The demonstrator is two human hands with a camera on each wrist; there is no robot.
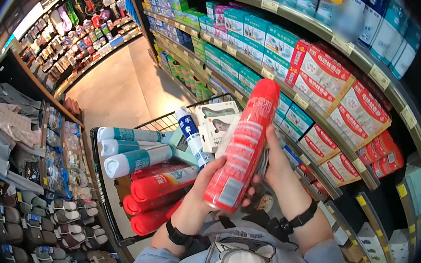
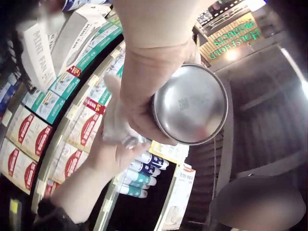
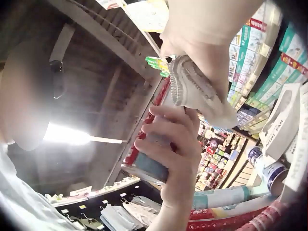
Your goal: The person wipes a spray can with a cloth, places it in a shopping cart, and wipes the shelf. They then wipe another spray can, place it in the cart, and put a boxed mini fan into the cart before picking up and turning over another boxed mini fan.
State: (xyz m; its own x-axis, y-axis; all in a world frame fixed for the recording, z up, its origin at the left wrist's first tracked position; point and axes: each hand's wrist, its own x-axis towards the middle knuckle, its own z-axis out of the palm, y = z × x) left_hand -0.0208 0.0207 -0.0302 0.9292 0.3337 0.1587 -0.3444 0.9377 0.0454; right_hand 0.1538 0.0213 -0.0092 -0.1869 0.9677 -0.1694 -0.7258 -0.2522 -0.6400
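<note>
My left hand (image 1: 206,182) grips a tall red spray can (image 1: 242,147) near its base, in front of my chest. The can leans with its red cap up and its printed back facing me. Its bare metal bottom (image 2: 192,105) shows in the left wrist view, and the left fingers (image 3: 163,139) curl round it in the right wrist view. My right hand (image 1: 280,162), on the can's other side, holds a pale, ribbed, cloth-like piece (image 3: 195,89) close against the can. In the head view the can hides most of that piece.
A shopping cart (image 1: 106,200) below holds white-and-teal cans (image 1: 141,160), more red cans (image 1: 155,190), a blue-and-white can (image 1: 189,134) and a mini fan box (image 1: 216,122). Shelves of boxes (image 1: 324,71) rise on the right. Slippers (image 1: 38,229) hang at the left.
</note>
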